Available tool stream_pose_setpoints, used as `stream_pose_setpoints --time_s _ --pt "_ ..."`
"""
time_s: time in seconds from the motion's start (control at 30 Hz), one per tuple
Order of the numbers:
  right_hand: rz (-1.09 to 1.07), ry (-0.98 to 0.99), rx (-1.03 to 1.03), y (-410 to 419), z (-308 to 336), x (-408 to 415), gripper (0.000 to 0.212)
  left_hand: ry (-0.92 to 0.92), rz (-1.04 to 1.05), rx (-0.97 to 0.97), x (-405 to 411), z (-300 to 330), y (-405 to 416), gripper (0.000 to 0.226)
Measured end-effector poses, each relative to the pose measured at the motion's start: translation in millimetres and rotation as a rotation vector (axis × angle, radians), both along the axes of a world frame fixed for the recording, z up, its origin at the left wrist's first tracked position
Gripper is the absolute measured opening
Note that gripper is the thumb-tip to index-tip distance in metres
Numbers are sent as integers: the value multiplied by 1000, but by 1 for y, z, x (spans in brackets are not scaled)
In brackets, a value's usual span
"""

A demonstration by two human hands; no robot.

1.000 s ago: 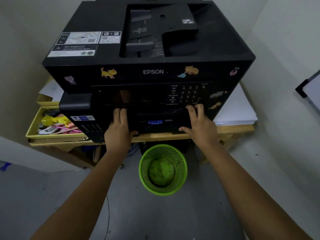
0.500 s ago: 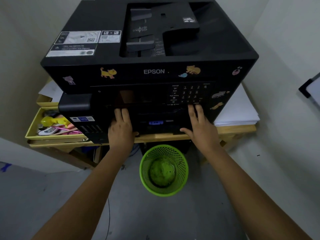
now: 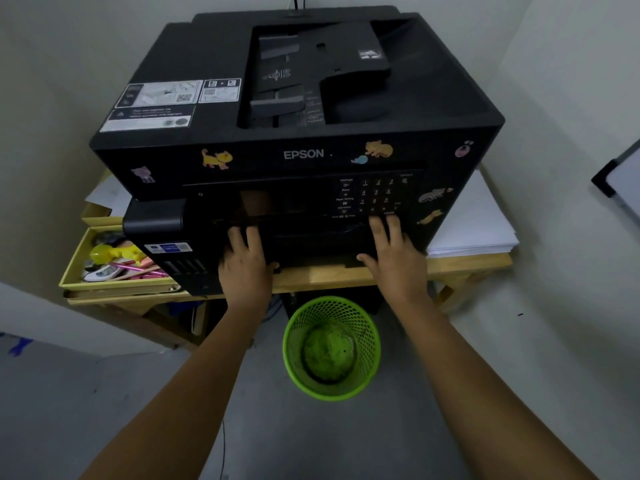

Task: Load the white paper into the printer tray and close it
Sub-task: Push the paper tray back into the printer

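Down at floor level, between the two forearms: green mesh bin [image 3: 330, 348], no part in the job. Just beyond, along the front edge of the wooden table [image 3: 329, 273]: left hand [image 3: 246, 268] and right hand [image 3: 394, 261] level with each other and well apart, each laid flat with fingers straight, thumb tucked toward the lower edge, clasping nothing. Pressed against the printer tray [image 3: 311, 244], one hand toward each end of its dark front panel; long axis running left to right, straight across the reach, so an even push from both sides, directly away from the body, looks like what closing calls for. Cannot tell whether the panel sits fully flush. Neither hand nearer than the other. Above the fingertips: the keypad [image 3: 375, 195] on the black printer [image 3: 311, 154]. Off to the right, beside the printer on the table: stack of white paper [image 3: 474, 220], apart from both hands. No sheets to be seen inside the tray; contents hidden.
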State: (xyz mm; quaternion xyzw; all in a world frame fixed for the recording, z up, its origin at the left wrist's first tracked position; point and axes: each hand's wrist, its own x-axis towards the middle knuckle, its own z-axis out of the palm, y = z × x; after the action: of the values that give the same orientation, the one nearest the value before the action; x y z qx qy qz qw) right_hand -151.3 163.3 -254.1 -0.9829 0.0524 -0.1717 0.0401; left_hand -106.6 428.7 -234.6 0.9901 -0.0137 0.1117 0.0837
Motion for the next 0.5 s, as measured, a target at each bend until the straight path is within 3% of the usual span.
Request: stream_pose_setpoints --time_s 0.5 --pt "0 -64 -3 -4 -10 3 88 -29 -18 -41 3 -9 1 83"
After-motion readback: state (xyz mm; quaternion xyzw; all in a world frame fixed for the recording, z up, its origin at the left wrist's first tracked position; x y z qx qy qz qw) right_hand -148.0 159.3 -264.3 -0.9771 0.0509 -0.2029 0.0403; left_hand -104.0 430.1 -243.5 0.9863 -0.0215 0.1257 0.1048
